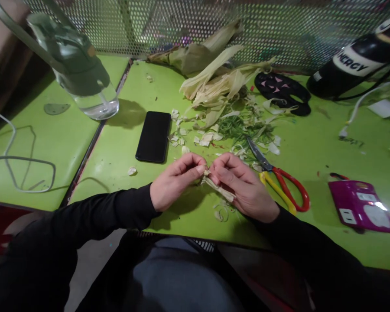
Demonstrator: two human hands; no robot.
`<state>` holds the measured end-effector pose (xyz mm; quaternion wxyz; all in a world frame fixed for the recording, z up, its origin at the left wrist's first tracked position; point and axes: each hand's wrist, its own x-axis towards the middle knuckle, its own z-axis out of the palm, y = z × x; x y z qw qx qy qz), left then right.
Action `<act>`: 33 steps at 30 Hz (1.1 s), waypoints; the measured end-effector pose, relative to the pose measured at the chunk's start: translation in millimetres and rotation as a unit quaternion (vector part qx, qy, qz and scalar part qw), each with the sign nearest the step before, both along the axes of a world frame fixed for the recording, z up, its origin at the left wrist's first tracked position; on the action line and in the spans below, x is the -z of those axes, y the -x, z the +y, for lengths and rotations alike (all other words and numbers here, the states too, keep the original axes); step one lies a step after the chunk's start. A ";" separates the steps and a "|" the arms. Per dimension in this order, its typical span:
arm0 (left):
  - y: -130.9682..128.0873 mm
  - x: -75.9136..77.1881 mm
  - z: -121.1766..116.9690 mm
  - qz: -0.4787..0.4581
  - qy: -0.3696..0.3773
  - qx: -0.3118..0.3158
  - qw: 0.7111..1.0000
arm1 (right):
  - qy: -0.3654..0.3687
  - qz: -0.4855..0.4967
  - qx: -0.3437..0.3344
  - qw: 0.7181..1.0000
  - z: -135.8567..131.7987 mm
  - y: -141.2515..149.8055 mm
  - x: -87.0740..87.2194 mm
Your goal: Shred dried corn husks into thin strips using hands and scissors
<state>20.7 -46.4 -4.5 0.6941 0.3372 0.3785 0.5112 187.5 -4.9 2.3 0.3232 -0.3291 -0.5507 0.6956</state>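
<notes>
Strip of pale husk, which we take for dried corn husk, is between our two hands, close to the near edge of the green desk [123,143]. Left hand [178,175]: thumb and forefinger pinched together at the top end of the husk strip [222,190]. Right hand [247,186]: fingers curled narrow, holding the same piece, whose lower length slants down beneath the palm. Step in hand, as we judge it: fine fingertip shaping of the small bunched top; whether it is being tied, folded or rolled we cannot tell, since the fingers cover the detail. We judge that the next move calls for a light, steady pinch at the top while the other hand keeps the length straight, as thin dry fibre may split if pulled hard. Materials: the strip looks papery and ridged lengthwise. Beyond the hands lies a heap of husks [217,89], broad, creased and curling, against a perforated mesh panel [123,26]. Nearer, we record green strands [234,128], thin and tangled, among flat, angular husk scraps [206,138]. Scissors [270,168] with dark metal blades and smooth red and yellow handles lie just beside the right hand; a phone [153,138], black, flat and glossy, lies beyond the left.
</notes>
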 end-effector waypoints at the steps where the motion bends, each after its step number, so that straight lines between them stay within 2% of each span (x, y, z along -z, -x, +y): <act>1: 0.3 1.3 1.4 0.000 0.010 -0.007 1.000 | -0.007 -0.009 0.002 1.000 1.8 0.3 3.4; 5: 3.4 4.7 12.0 -0.016 0.069 -0.009 0.997 | -0.024 -0.026 0.011 0.999 10.7 2.2 15.8; 7: 5.7 3.7 17.5 -0.030 0.073 -0.008 0.997 | -0.021 -0.008 0.012 1.000 14.2 3.0 17.1; 12: 10.4 -0.4 23.6 -0.066 0.084 -0.006 0.994 | -0.025 0.048 0.055 0.997 20.5 0.0 4.0; 17: 13.3 2.0 25.5 -0.046 0.080 -0.005 0.996 | -0.101 -0.065 0.112 0.986 32.1 -11.2 -8.9; 21: 13.6 1.7 26.2 -0.042 0.081 -0.011 0.996 | -0.202 -0.159 0.130 0.958 35.0 -15.8 -16.1; 25: 12.3 -0.9 25.9 -0.038 0.084 -0.035 0.995 | -0.331 -0.292 0.119 0.889 23.0 -14.4 -23.9; 27: 11.9 -1.9 25.9 -0.035 0.084 -0.046 0.995 | -0.355 -0.344 0.082 0.865 16.3 -13.4 -23.9; 29: 11.7 -1.7 25.8 -0.021 0.071 -0.044 0.996 | -0.328 -0.350 0.048 0.876 12.1 -12.3 -20.1; 33: 11.5 1.9 24.4 0.030 0.027 -0.019 0.999 | -0.253 -0.285 0.036 0.924 11.0 -7.7 -10.3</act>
